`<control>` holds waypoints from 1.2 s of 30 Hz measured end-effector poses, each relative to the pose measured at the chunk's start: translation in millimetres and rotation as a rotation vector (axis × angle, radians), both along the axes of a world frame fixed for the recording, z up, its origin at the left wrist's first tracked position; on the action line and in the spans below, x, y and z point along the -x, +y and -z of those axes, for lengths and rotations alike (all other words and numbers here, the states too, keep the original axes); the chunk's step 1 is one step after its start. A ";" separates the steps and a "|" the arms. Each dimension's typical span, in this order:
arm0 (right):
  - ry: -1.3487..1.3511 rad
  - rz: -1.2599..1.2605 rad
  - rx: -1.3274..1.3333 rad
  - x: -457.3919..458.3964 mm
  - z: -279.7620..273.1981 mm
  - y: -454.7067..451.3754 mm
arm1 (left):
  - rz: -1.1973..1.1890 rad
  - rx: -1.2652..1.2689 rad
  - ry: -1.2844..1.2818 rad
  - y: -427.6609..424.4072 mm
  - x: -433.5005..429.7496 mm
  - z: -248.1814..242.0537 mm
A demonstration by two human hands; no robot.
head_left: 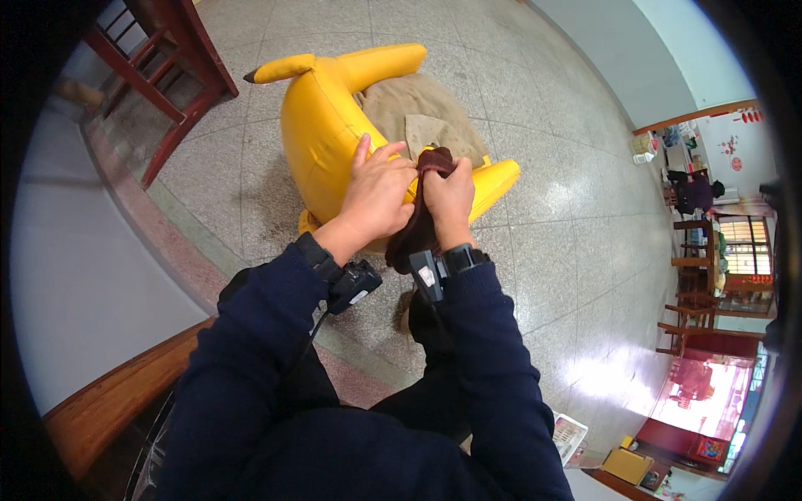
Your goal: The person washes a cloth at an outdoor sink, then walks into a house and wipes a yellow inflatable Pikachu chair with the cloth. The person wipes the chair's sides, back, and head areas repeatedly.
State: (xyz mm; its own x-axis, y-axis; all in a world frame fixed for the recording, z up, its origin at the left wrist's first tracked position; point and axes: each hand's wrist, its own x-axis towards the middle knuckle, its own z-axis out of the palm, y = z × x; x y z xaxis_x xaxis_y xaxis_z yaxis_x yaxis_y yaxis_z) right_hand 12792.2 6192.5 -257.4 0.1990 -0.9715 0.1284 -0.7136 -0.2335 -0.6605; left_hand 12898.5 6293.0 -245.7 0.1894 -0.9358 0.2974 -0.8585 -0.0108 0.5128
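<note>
In the head view, a yellow character-shaped seat [319, 131] with a dark-tipped ear and arm-like parts stands on the floor before me. A beige cloth cushion [413, 100] lies on it. My right hand [450, 191] grips a dark brown cloth [413, 241], bunched at the top and hanging down over the near side of the seat. My left hand [382, 188] lies against the yellow edge beside the cloth, its fingers spread; its fingertips reach towards the bunched part. Whether they pinch anything is hidden.
A dark red wooden chair or frame [182, 113] stands at the upper left. A curved wooden armrest [125, 388] is at the lower left. Wooden chairs [689, 313] stand far right, where another person [694, 191] in dark clothes is bent over. A white basket [569, 432] sits at the lower right.
</note>
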 end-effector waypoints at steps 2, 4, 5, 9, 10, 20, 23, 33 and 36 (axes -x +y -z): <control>0.031 0.026 -0.042 -5.8 1.4 -13.8 | -0.004 0.005 0.004 0.6 0.4 -0.5; 0.074 -0.019 -0.090 -11.2 4.3 -30.1 | -0.002 0.023 0.005 0.7 0.0 0.9; 0.099 -0.038 -0.112 -13.8 6.6 -38.6 | -0.001 0.033 0.006 0.7 -0.5 2.2; 0.166 -0.138 -0.177 -18.5 24.0 -65.6 | 0.027 0.068 0.033 1.4 -3.0 7.1; 0.114 -0.174 -0.251 -17.0 30.2 -68.6 | 0.035 0.084 0.041 1.7 -3.5 7.7; -1.060 -0.184 -0.521 33.1 10.9 3.3 | 0.044 0.155 0.143 5.5 0.6 2.8; -1.126 -0.185 -0.462 36.2 11.6 5.7 | 0.031 0.119 0.159 5.2 1.3 2.4; -0.779 0.225 -0.029 36.2 28.0 -42.2 | 0.059 0.152 0.163 4.7 -0.5 8.3; -1.088 0.108 -0.252 44.0 10.1 -37.3 | 0.060 0.170 0.156 4.4 0.5 7.9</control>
